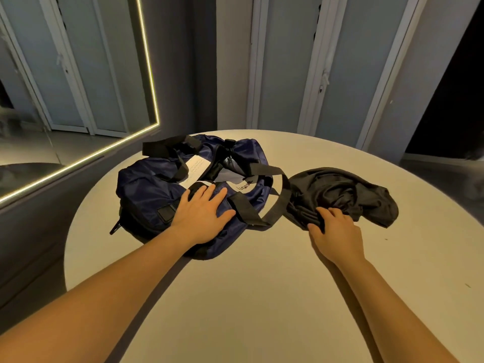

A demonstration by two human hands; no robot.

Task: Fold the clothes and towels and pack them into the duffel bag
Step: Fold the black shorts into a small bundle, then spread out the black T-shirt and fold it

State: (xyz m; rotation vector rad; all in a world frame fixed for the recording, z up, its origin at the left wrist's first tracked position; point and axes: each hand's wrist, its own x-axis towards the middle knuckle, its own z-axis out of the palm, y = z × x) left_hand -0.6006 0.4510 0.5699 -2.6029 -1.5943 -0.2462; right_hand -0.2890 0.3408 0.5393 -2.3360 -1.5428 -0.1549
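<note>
pressing the duffel bag (146, 189), left hand (201, 210) spread flat; right hand (335, 237) pinching black garment (340, 189) beside it

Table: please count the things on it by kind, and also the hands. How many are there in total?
Bags: 1, the navy bag
Clothes: 1, the black garment, unfolded
Hands: 2, the left hand flat on the bag, the right hand gripping the garment
Total: 4
</note>
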